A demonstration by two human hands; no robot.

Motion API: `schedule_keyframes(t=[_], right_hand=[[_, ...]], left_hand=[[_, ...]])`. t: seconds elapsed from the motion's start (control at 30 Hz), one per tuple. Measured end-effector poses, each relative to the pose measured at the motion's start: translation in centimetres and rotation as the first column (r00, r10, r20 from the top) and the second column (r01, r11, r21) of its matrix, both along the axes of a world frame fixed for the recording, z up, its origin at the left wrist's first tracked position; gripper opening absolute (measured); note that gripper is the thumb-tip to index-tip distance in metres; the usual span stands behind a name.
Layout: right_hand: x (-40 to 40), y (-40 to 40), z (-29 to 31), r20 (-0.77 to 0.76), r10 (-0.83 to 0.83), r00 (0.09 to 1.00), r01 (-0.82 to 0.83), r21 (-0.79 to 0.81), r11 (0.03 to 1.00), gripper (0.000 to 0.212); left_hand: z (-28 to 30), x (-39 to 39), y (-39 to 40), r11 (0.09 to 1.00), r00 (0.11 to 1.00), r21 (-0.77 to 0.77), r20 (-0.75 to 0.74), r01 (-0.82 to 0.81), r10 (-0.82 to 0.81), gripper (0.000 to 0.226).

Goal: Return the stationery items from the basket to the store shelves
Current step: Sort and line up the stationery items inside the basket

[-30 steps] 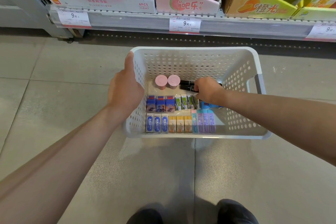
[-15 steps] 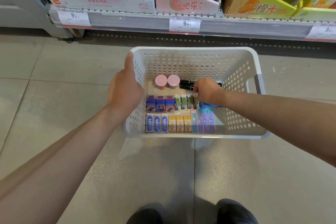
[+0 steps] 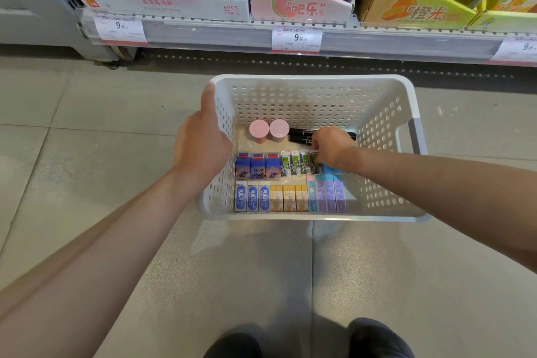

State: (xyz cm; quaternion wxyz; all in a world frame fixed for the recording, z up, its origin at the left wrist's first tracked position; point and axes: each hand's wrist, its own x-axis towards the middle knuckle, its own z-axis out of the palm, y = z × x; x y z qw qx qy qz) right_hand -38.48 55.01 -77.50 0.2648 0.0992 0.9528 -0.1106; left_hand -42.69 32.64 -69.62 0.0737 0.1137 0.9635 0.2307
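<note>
A: What are the hands doing?

B: The left hand (image 3: 203, 145) is gripping the left rim of the white perforated basket (image 3: 313, 81), thumb lying along the top edge. The right hand (image 3: 331, 148) is reaching down inside, its fingers curled over the rightmost of 4 green-labelled packets (image 3: 296, 164); I cannot tell whether they are actually pinching it.

A: And what else is sitting in the basket?

B: Between the hands, 3 blue character boxes (image 3: 257, 167) are lying just left of the green packets. Nearer the person, a row is running from 3 blue-and-white erasers (image 3: 252, 197) through 3 yellow erasers (image 3: 289, 197) to teal and purple packs (image 3: 328, 196) under the right wrist. Beyond the right hand, 2 pink caps (image 3: 268, 128) are standing beside black markers (image 3: 300, 136).

A: And the shelf?

B: The store shelf (image 3: 232, 35) is standing past both hands, carrying cartons and 9.90 price tags (image 3: 296, 38). The basket is resting on the tiled floor (image 3: 87, 125).
</note>
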Motion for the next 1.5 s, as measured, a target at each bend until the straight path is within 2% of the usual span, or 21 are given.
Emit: schedule_keyframes(t=[0.1, 0.33, 0.47, 0.67, 0.8, 0.9, 0.97, 1.1, 1.27, 1.37, 1.5], right_hand=[[0.2, -0.2, 0.0, -0.007, 0.008, 1.000, -0.008, 0.043, 0.999, 0.023], [0.6, -0.4, 1.4, -0.021, 0.001, 1.000, -0.001, 0.001, 1.000, 0.023], [1.3, -0.4, 3.4, -0.128, -0.061, 0.990, 0.051, -0.080, 0.996, 0.020], [3.8, -0.2, 7.7, -0.343, -0.130, 0.930, 0.045, -0.245, 0.969, 0.033], [5.8, 0.5, 8.7, -0.442, -0.011, 0.897, -0.042, -0.109, 0.993, 0.039], [7.2, 1.2, 8.8, -0.529, 0.029, 0.848, -0.060, -0.041, 0.997, 0.039], [8.0, 1.9, 8.8, -0.597, 0.048, 0.801, -0.050, 0.014, 0.999, 0.042], [9.4, 3.0, 9.1, -0.616, -0.088, 0.783, 0.110, -0.002, 0.994, 0.059], [10.5, 3.6, 9.1, -0.520, -0.311, 0.796, 0.261, -0.169, 0.950, 0.081], [10.8, 3.8, 9.2, -0.481, -0.454, 0.750, 0.336, -0.314, 0.888, 0.084], [10.7, 4.0, 9.1, -0.380, -0.613, 0.693, 0.415, -0.486, 0.769, 0.080]], left_hand=[[0.0, 0.0, 0.0, 1.000, 1.000, 0.006, 0.001, -0.007, 0.007, 0.071], [0.2, 0.1, -0.1, 1.000, 1.000, 0.013, -0.020, 0.019, -0.019, 0.072], [0.4, 0.1, -0.3, 1.000, 1.000, 0.017, -0.012, 0.007, -0.007, 0.072], [0.3, -0.2, -0.4, 0.999, 0.997, 0.049, 0.075, 0.010, -0.014, 0.076], [0.9, -0.3, -0.5, 0.999, 0.992, 0.035, 0.124, -0.001, -0.003, 0.079], [1.6, 0.0, -1.1, 0.984, 0.986, 0.180, 0.166, -0.007, -0.024, 0.076], [1.7, 0.1, -1.4, 0.974, 0.978, 0.222, 0.210, -0.048, 0.000, 0.075], [2.0, 0.5, -1.4, 0.931, 0.892, 0.293, 0.446, -0.220, 0.071, 0.051], [2.1, 0.3, -1.5, 0.828, 0.727, 0.354, 0.680, -0.435, 0.091, 0.049], [1.7, 0.1, -1.8, 0.791, 0.650, 0.364, 0.758, -0.492, 0.055, 0.053], [1.5, 0.2, -2.2, 0.788, 0.626, 0.377, 0.780, -0.486, 0.013, 0.062]])
